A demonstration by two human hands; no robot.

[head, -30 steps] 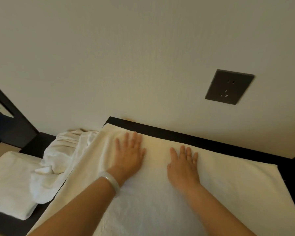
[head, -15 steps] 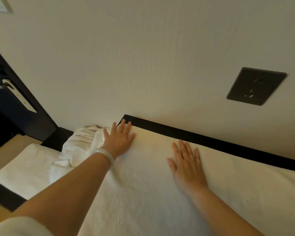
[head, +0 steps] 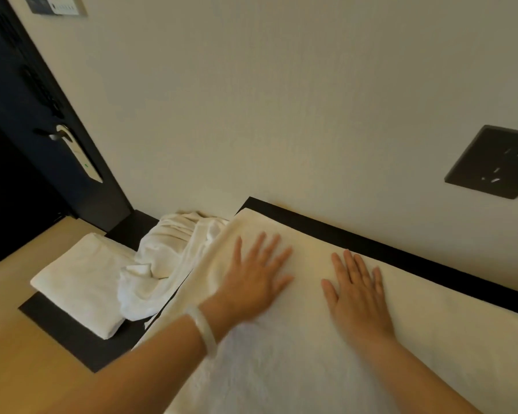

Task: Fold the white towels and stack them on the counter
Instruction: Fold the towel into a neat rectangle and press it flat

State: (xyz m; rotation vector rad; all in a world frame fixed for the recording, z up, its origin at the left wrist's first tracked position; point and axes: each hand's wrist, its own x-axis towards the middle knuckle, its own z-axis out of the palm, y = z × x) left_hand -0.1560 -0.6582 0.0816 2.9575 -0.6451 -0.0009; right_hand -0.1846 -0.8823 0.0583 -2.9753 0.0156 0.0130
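Spread towel cut off at bottom and right edges; left hand slightly motion-blurred; wall sign cropped at top, print unreadable; socket clipped at right edge

Dark counter, flat towel, crumpled towel beside, folded towel (far L)

My left hand and right hand lie flat, side by side, on the spread towel near the counter's far edge, with the crumpled towel heaped at its left edge and the folded towel further left.
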